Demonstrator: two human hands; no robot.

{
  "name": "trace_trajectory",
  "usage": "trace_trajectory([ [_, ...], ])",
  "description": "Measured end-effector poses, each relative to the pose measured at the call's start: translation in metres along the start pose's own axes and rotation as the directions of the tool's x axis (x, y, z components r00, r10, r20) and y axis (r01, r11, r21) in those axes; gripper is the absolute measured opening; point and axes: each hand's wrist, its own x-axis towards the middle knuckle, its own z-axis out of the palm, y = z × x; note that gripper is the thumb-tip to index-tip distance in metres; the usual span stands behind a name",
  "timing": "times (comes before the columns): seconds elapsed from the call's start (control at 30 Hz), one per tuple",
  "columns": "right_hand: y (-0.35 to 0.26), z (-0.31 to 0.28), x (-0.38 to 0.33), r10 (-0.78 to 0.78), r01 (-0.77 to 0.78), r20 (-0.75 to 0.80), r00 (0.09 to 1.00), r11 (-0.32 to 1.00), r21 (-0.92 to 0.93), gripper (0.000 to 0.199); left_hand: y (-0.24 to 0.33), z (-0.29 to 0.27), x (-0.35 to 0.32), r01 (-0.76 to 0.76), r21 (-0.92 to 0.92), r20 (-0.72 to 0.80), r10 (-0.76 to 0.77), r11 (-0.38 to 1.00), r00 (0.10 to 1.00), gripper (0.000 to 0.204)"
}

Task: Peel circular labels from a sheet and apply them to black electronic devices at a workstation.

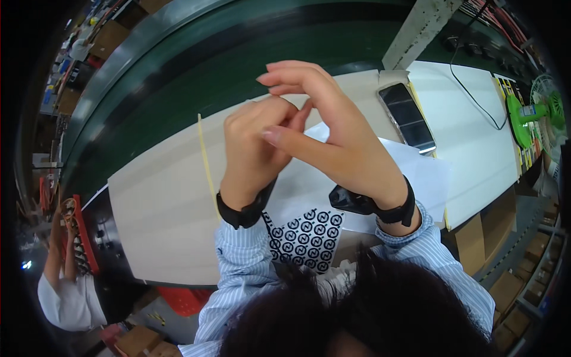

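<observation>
Both of my hands are raised together over the table. My left hand [253, 137] is closed, its fingers curled inward; anything inside it is hidden. My right hand [342, 128] is partly spread, with its upper fingers stretched out above the left one. Its thumb lies against the left hand near the knuckles. Beneath them are white paper sheets [419, 172], and closer to me a white sheet printed with rows of black round marks [309, 238]. Each wrist wears a black band; a dark device [351, 201] sits on the right one.
A smartphone [407, 116] lies right of my hands. A green conveyor belt [178, 77] runs beyond the beige tabletop [160, 190]. A grey post [419, 35] rises at the back. Far right stands a green fan [523, 122]. At left, a person [68, 297] reaches toward a red crate [80, 235].
</observation>
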Motion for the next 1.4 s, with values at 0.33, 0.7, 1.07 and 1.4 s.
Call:
trace_trajectory([
  [0.33,-0.010,-0.013,0.004,0.146,-0.146,0.011,0.989,0.984,0.103,0.046,-0.004,-0.002,0.000,-0.069,-0.031,-0.035,0.067,0.997,0.997,0.014],
  [0.7,-0.018,-0.011,0.008,0.310,-0.307,0.034,0.950,0.912,0.273,0.052,-0.015,-0.010,0.000,0.083,-0.138,0.111,-0.068,0.987,0.992,0.021],
  [1.07,-0.003,-0.004,0.009,0.283,-0.290,0.064,0.957,0.925,0.245,0.059,-0.002,-0.016,0.003,0.263,-0.061,0.200,-0.246,0.963,0.948,0.020],
  [1.4,0.039,0.015,0.014,0.265,-0.262,0.334,0.905,0.963,-0.055,0.028,-0.009,-0.068,-0.023,0.344,0.221,0.112,-0.374,0.913,0.920,0.017],
])
